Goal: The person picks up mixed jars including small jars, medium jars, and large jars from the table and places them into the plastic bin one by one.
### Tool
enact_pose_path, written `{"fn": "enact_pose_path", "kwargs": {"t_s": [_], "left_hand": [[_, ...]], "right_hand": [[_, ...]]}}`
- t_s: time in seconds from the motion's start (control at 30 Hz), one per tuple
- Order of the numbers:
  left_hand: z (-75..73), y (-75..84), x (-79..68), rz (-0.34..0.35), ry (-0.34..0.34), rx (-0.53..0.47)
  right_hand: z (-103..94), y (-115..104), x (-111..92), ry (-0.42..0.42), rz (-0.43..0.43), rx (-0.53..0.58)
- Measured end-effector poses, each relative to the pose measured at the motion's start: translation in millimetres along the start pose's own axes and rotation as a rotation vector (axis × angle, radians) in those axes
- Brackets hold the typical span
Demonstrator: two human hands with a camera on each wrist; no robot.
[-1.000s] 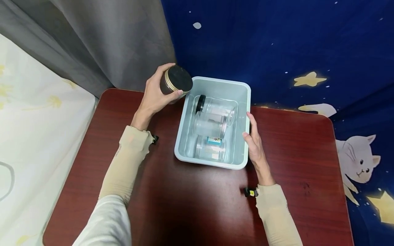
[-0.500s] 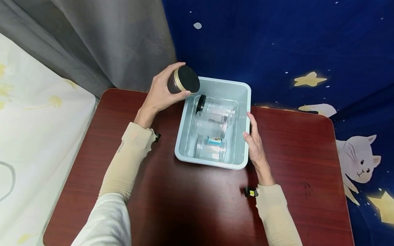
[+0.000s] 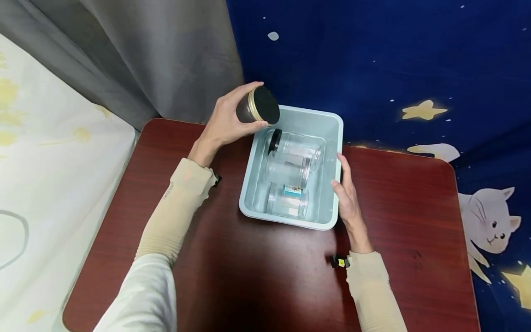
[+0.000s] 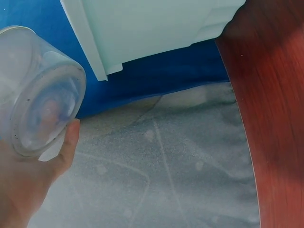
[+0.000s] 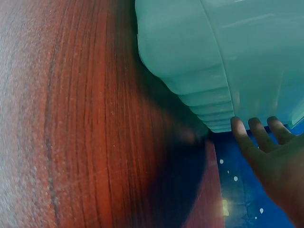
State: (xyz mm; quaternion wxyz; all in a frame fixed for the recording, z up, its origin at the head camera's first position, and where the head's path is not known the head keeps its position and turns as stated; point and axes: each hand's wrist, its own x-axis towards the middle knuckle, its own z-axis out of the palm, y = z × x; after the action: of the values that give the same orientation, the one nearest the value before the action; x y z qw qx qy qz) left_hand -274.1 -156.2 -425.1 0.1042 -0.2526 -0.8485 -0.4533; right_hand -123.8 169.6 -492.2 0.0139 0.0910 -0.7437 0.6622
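Note:
My left hand [image 3: 226,121] grips a see-through plastic jar [image 4: 42,90] with a black lid [image 3: 265,106] and a gold band. The jar is tilted, its lid facing right, over the back left corner of a pale blue-green bin [image 3: 317,122]. Inside the bin several clear jars lie on their sides: one with a black cap [image 3: 274,140], a clear jar [image 3: 286,169] in the middle, and a jar with a blue label [image 3: 292,191] at the front. On the right side, my right hand [image 3: 349,196] rests its thumb at the rim, extended fingers [image 5: 244,137] against the outer wall.
The bin stands near the back edge of a dark red wooden table [image 3: 257,272]. Behind hang a grey curtain [image 3: 186,60] and a blue curtain [image 3: 352,55] with stars and a cat. White patterned cloth [image 3: 45,184] lies along the left side.
My left hand has moved right with the jar, bringing it farther over the bin's back left corner. The right hand stays at the bin's right side. The head view has shifted slightly.

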Motion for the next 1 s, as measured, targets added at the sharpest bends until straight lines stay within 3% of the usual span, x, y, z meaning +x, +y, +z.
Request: {"fn": "enact_pose_path", "kwargs": {"t_s": [0.17,0.3,0.53,0.67,0.8,1.0], "left_hand": [[3.6,2.2,0.8,-0.008,0.001,0.005],[9.9,5.7,5.7,0.002,-0.036,0.036],[16.8,13.4,14.6,0.039,-0.088,0.112],[17.8,13.6,14.2,0.045,-0.096,0.125],[19.1,13.1,14.0,0.039,-0.112,0.130],[24.6,15.8,18.7,0.052,-0.137,0.114]], "right_hand": [[-0.6,0.5,0.5,-0.006,-0.001,0.000],[-1.4,2.7,0.0,0.011,0.002,0.002],[-6.4,35.7,2.6,0.019,-0.013,0.026],[-6.1,43.9,3.2,0.022,-0.024,0.020],[-3.8,37.9,3.4,0.013,-0.024,0.009],[0.9,5.8,1.1,0.015,-0.014,0.000]]}}
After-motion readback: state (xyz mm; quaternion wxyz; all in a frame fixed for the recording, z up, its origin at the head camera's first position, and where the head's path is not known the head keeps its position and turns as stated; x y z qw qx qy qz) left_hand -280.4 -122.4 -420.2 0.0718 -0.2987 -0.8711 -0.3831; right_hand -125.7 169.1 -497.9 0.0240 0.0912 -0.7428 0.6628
